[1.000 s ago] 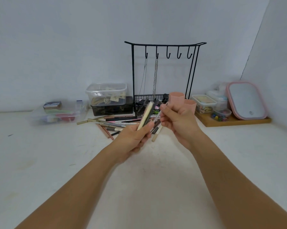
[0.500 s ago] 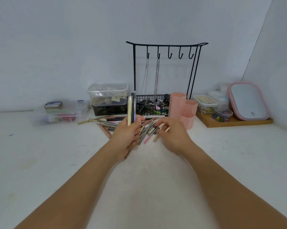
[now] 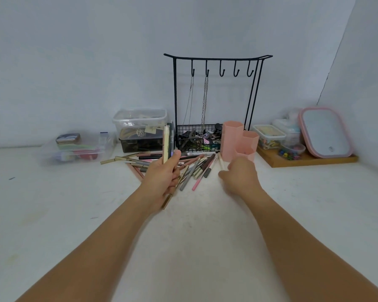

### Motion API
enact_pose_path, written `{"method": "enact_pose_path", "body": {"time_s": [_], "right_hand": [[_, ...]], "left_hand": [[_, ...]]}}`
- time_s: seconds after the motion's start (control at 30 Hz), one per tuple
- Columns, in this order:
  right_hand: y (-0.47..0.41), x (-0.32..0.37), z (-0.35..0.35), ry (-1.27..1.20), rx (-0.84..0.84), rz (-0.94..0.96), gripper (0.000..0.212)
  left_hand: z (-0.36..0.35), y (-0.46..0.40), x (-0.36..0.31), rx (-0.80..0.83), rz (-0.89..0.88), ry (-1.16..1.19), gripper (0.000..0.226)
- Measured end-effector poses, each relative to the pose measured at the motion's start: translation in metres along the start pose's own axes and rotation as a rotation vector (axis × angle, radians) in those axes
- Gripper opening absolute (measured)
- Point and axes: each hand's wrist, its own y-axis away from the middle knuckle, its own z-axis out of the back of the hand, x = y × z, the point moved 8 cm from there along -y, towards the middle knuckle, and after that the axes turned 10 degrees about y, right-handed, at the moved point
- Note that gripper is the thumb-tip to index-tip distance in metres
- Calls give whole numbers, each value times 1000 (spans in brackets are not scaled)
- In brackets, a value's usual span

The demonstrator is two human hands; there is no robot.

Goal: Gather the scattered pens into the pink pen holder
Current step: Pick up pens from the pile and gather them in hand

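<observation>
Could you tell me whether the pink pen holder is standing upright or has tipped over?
Upright. The pink pen holder stands on its base with all three hexagonal openings facing up, beside the scattered pens.

head view — single wide-angle camera, worn on the head | faces forward and down over both forearms | table (image 3: pixel 205 225) close below, wall (image 3: pixel 96 51) farther back — no second view

pink pen holder (image 3: pixel 231 138), black wire rack (image 3: pixel 216 62), cream pen (image 3: pixel 166 144), pink-rimmed lid (image 3: pixel 325 131), wooden tray (image 3: pixel 310 160)

pens (image 3: pixel 196 168) left of holder (image 3: pixel 238 140) — rack (image 3: pixel 216 101) behind
</observation>
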Motion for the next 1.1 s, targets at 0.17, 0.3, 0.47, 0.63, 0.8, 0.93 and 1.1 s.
{"method": "enact_pose_path", "body": {"time_s": [0.17,0.3,0.47,0.63,0.8,0.93,1.1], "right_hand": [[5,-16,-8,-1181,270,-358,12],[13,1,-12,-1355,408,-323,10],[20,16,-24,-1443,555,-272,15],[39,43,-37,-1467,719,-186,20],[55,68,-44,-1302,762,12,10],[56,71,-40,-1175,666,94,8],[30,45,-12,-754,195,148,10]], "left_hand": [[0,-1,1,-2,-6,13,38],[-2,0,2,-6,-14,25,32],[-1,-1,-5,-7,-105,72,31],[-2,-1,-9,4,-184,77,22],[-15,7,-8,70,-201,124,16],[-14,5,-5,28,-178,101,23],[-3,0,-7,-37,-148,69,25]]}}
